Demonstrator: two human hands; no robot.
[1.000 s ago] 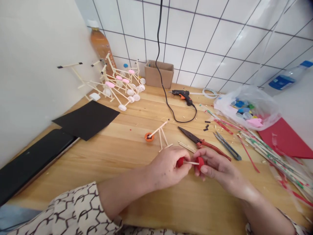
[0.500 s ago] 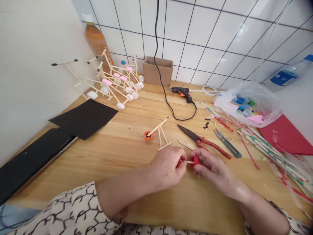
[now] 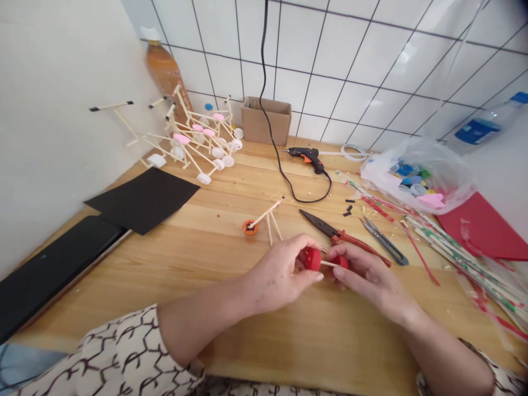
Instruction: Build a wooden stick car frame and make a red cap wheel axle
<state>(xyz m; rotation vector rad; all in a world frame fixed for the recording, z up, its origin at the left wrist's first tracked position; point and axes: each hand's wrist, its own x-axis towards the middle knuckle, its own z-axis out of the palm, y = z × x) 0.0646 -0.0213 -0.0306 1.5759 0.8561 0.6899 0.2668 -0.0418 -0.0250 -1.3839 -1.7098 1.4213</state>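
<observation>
Before my right hand (image 3: 373, 276) lie pliers (image 3: 337, 236); behind them, the glue gun (image 3: 311, 157), with a box (image 3: 264, 124) at its left.

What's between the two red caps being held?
In the head view, a thin pale stick spans the gap from the red cap in the left hand to the other red cap in the right hand.

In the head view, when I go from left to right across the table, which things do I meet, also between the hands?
Black sheet → orange cap → first red cap, in the left hand → thin stick → second red cap, in the right hand → grey snips → red sheet.
</observation>
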